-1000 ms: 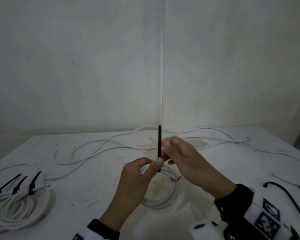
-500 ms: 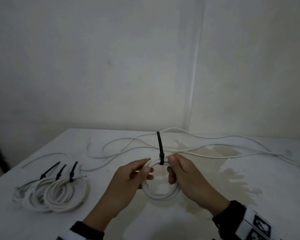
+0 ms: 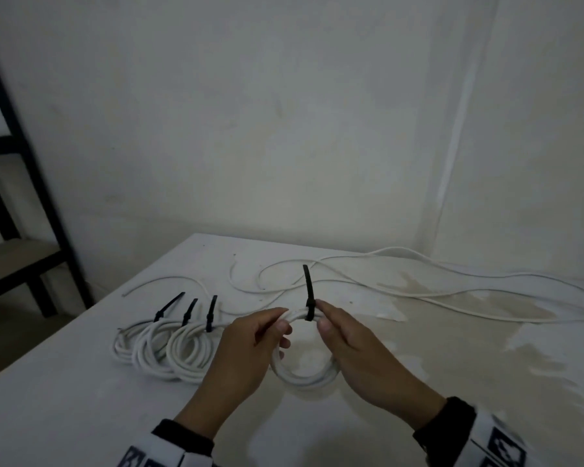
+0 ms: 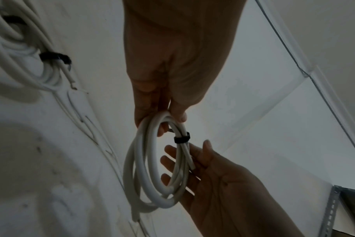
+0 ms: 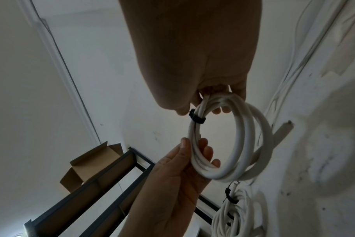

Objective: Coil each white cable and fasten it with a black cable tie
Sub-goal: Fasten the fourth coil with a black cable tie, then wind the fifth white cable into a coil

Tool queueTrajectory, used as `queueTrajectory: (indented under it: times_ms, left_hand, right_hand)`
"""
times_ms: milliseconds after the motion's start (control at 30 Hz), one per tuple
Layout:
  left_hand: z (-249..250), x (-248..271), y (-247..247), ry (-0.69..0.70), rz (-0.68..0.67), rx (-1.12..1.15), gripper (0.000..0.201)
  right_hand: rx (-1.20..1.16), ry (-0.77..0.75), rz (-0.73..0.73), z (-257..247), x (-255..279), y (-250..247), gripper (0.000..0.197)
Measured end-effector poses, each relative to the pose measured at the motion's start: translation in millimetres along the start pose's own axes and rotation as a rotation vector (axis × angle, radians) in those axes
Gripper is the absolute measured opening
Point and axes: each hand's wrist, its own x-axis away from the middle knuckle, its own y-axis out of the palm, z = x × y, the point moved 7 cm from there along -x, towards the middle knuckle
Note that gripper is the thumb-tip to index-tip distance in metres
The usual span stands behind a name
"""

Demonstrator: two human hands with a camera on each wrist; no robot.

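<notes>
A small coil of white cable [image 3: 304, 377] is held between my two hands over the white table [image 3: 81, 399]. A black cable tie [image 3: 308, 291] is cinched round the top of the coil, its tail sticking straight up. My left hand [image 3: 284, 320] pinches the coil just left of the tie. My right hand [image 3: 321, 316] pinches it just right of the tie. The left wrist view shows the tie band [image 4: 181, 138] tight on the coil [image 4: 144, 168]. In the right wrist view the band [image 5: 197, 118] sits under my right thumb.
Three tied coils [image 3: 169, 345] lie side by side to the left, each with a black tie tail up. Loose white cables [image 3: 418, 288] snake across the back of the table. A dark metal shelf [image 3: 14, 163] stands left of the table, with a cardboard box [image 5: 91, 162] on it.
One second ago my right hand pinched the tie's tail high above the coil. It has since let go of the tail and taken the coil beside the tie. The head view has swung left.
</notes>
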Motion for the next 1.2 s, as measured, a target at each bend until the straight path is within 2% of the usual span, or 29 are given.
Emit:
queueTrajectory:
  times_ms: [67, 133, 367, 533, 600, 700, 800, 1000, 1200]
  left_hand:
    - [-9, 0, -11, -0.025, -0.003, -0.05, 0.026]
    - [-21, -2, -26, -0.061, 0.012, -0.11, 0.02]
    - [-62, -10, -78, -0.216, 0.072, -0.314, 0.019]
    - [-78, -19, -85, -0.324, 0.044, -0.424, 0.023]
    - [-79, -22, -84, -0.317, 0.036, -0.498, 0.028]
    - [-76, -27, -86, -0.309, 0.049, -0.651, 0.02]
    - [-65, -31, -86, -0.297, 0.083, -0.789, 0.028]
    - [-28, -44, -71, -0.167, 0.127, -0.856, 0.03]
    - [-6, -73, -25, -0.063, 0.032, -0.816, 0.027]
  right_hand:
    - [0.011, 0.067, -0.058, 4, -2, 9, 0.05]
    - [0.008, 0.113, -0.083, 7, -4, 14, 0.057]
    - [0.11, 0.226, -0.16, 31, -6, 19, 0.057]
    - [0.207, 0.277, -0.171, 56, -15, 16, 0.057]
    - [0.237, 0.297, -0.157, 66, -20, 12, 0.057]
    - [0.267, 0.323, -0.147, 80, -26, 2, 0.056]
    - [0.314, 0.348, -0.152, 91, -32, -9, 0.056]
    - [0.467, 0.368, -0.171, 119, -48, -33, 0.063]
    - [0.482, 0.391, -0.102, 134, -67, -65, 0.062]
